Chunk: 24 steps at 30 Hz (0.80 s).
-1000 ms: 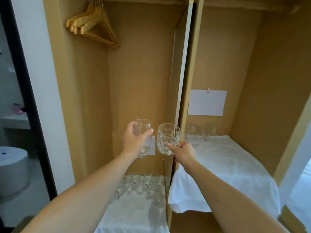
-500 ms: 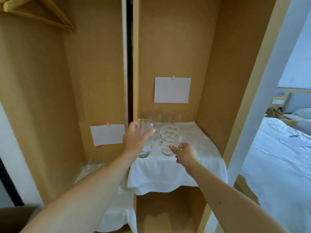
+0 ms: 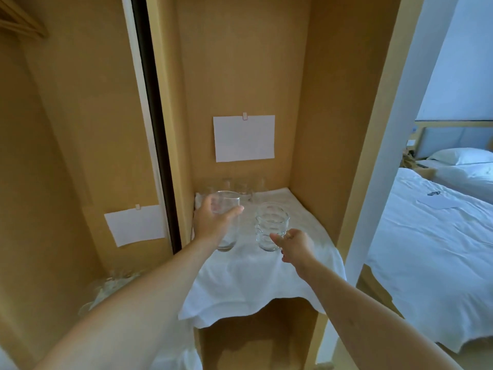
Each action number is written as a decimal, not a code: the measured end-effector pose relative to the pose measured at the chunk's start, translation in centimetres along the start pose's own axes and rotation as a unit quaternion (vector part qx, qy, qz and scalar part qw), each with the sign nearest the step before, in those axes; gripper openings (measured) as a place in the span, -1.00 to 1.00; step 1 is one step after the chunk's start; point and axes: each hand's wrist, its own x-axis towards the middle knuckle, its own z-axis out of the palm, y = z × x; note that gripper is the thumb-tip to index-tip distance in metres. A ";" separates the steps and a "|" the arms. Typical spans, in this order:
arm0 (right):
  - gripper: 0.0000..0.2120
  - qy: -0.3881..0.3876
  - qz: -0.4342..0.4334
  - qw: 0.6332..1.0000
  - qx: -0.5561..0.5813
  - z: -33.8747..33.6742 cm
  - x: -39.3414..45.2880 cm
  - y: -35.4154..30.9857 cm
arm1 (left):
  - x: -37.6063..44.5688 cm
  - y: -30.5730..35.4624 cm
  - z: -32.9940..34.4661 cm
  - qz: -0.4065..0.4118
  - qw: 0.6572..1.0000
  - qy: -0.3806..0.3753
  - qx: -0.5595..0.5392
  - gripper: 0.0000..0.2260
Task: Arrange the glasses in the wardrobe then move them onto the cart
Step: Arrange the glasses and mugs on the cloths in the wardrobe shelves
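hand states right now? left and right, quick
Left hand: grips the smooth glass.
Right hand: holds the ribbed mug, seemingly by its handle.

Smooth tall glass (image 3: 226, 222) and ribbed mug (image 3: 270, 227) upright over white-clothed shelf (image 3: 253, 279); more glasses (image 3: 241, 186) at back.
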 end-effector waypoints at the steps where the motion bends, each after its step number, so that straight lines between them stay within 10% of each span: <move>1: -0.62 0.004 0.000 1.000 -0.006 -0.1 0.8 -0.2 | 1.0 -0.3 0.4 -0.002 1.000 0.000 -0.005 -0.40; 24: -0.64 0.006 0.065 0.998 -0.014 3.4 16.2 0.5 | 14.7 -7.9 8.6 -0.095 0.994 -0.056 0.002 -0.32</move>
